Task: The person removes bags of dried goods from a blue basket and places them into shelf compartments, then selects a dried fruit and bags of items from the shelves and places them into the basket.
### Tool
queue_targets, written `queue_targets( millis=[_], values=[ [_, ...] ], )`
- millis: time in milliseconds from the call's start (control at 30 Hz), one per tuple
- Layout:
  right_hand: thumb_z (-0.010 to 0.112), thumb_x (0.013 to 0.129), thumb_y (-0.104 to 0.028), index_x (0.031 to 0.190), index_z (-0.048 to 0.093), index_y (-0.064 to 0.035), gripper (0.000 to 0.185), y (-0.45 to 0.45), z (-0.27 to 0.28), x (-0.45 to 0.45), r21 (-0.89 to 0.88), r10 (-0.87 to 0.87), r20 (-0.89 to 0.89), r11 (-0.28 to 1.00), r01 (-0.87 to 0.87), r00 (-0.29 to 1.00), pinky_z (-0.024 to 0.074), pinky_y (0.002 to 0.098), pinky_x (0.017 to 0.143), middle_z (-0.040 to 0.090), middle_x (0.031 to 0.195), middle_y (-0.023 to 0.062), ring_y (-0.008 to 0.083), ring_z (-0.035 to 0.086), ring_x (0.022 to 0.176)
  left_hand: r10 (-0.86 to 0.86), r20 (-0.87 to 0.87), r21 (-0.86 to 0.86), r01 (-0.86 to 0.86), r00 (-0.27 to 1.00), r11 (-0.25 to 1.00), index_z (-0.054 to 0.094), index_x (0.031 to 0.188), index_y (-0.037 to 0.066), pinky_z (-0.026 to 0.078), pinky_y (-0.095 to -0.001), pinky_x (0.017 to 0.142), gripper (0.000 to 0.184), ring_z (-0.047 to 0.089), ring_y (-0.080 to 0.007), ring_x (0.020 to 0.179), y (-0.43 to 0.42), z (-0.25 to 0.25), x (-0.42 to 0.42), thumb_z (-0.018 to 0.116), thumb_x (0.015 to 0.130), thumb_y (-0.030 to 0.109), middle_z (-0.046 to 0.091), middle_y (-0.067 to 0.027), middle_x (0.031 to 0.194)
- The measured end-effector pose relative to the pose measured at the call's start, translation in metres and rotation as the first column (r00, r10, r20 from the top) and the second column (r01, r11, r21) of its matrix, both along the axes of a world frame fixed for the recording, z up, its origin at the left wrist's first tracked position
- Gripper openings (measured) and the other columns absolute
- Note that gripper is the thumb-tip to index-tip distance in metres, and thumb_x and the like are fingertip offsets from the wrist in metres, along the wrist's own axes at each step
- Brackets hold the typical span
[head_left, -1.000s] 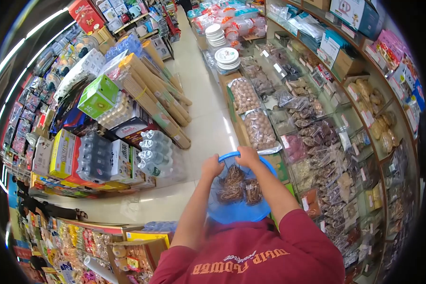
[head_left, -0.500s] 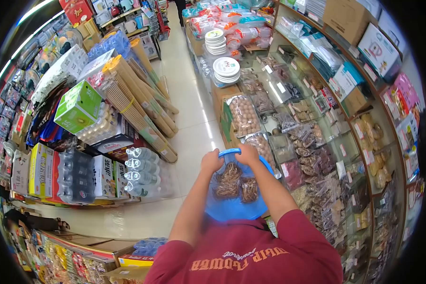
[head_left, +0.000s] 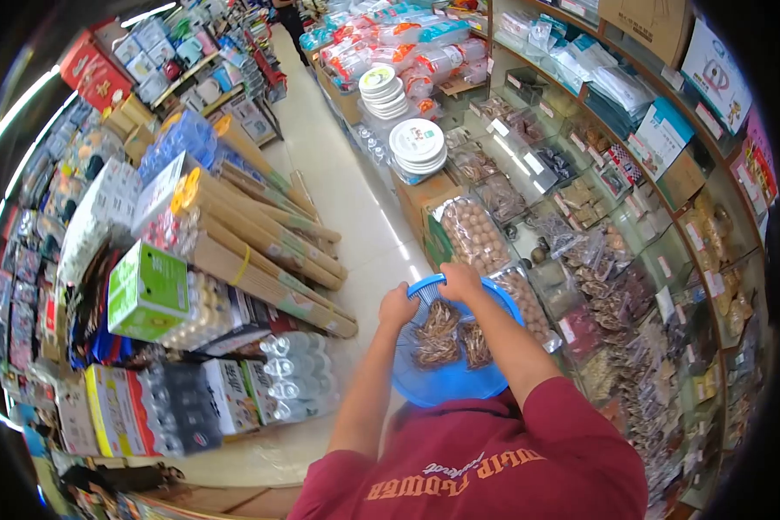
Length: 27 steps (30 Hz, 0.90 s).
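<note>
A round blue plastic basket (head_left: 442, 382) is held in front of my body by its far rim. My left hand (head_left: 399, 306) is closed on the rim at the left, and my right hand (head_left: 461, 283) grips it a little to the right. Inside lie two clear bags of thin brown dried goods, a larger bag (head_left: 438, 336) on the left and a smaller one (head_left: 475, 345), partly hidden by my right forearm. Just beyond the basket on the right are trays of round, pale brown items (head_left: 472, 234).
Glass-sided bins of dried goods (head_left: 611, 286) line the right, below shelves. White lids stand stacked (head_left: 418, 143) ahead. On the left are rolled mats (head_left: 264, 251), a green box (head_left: 149, 292) and bottle packs (head_left: 299, 377). An aisle floor (head_left: 360, 204) runs between. A person (head_left: 290, 26) stands far ahead.
The view has moved forward along the aisle and turned, with the lids and egg-like trays now nearer. Both hands still hold the basket, which has shifted slightly right in view.
</note>
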State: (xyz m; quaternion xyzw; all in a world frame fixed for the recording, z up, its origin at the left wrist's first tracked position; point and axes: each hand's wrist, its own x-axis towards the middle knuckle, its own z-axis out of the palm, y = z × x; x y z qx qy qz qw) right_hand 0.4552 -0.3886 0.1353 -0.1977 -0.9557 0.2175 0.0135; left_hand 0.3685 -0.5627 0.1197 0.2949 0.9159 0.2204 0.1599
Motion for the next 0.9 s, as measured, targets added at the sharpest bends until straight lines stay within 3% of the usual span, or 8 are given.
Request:
queue_targets(
  millis=[467,633,767,900],
  values=[
    [0.063,0.071,-0.025,0.089,0.061,-0.0065,0.026,0.090,0.018,-0.233,-0.041,0.035,-0.121,0.998,-0.040,0.992,0.0484,0.0477,0.081,0.065,0.094,0.0162,0.0354,0.061,0.094,-0.012,-0.123,0.005,0.013,0.992,1.000,0.059,0.103,0.004,0.050,-0.0501,0.077,0.038,0.062,-0.0433,0.088,0.082,0.021,-0.235,0.066,0.075,0.030,0.066,-0.0239,0.090],
    [0.062,0.071,-0.023,0.091,0.063,-0.0061,0.026,0.116,0.010,-0.265,-0.080,0.065,-0.035,0.994,-0.068,0.997,0.0492,0.0479,0.081,0.067,0.095,0.0150,0.0350,0.062,0.093,0.029,-0.107,0.004,-0.029,0.994,1.000,0.058,0.097,0.004,0.049,-0.0503,0.078,0.035,0.062,-0.0429,0.088,0.114,0.017,-0.263,0.065,0.075,0.030,0.065,-0.0241,0.089],
    [0.061,0.070,-0.025,0.086,0.061,-0.0063,0.024,0.153,0.010,-0.284,-0.045,-0.002,-0.142,0.999,-0.005,0.990,0.0486,0.0479,0.078,0.065,0.091,0.0168,0.0362,0.061,0.090,0.019,-0.116,0.005,-0.018,0.993,1.000,0.058,0.094,0.003,0.049,-0.0504,0.077,0.033,0.062,-0.0424,0.087,0.153,0.029,-0.288,0.065,0.075,0.029,0.065,-0.0241,0.089],
    [0.063,0.071,-0.023,0.088,0.063,-0.0056,0.024,0.188,0.007,-0.287,-0.030,-0.073,-0.122,0.997,0.070,0.990,0.0495,0.0471,0.080,0.067,0.090,0.0158,0.0354,0.063,0.090,-0.128,-0.074,-0.019,0.127,0.989,0.992,0.059,0.096,0.003,0.049,-0.0497,0.078,0.035,0.063,-0.0418,0.086,0.194,0.024,-0.311,0.066,0.074,0.029,0.065,-0.0245,0.088]
  ],
)
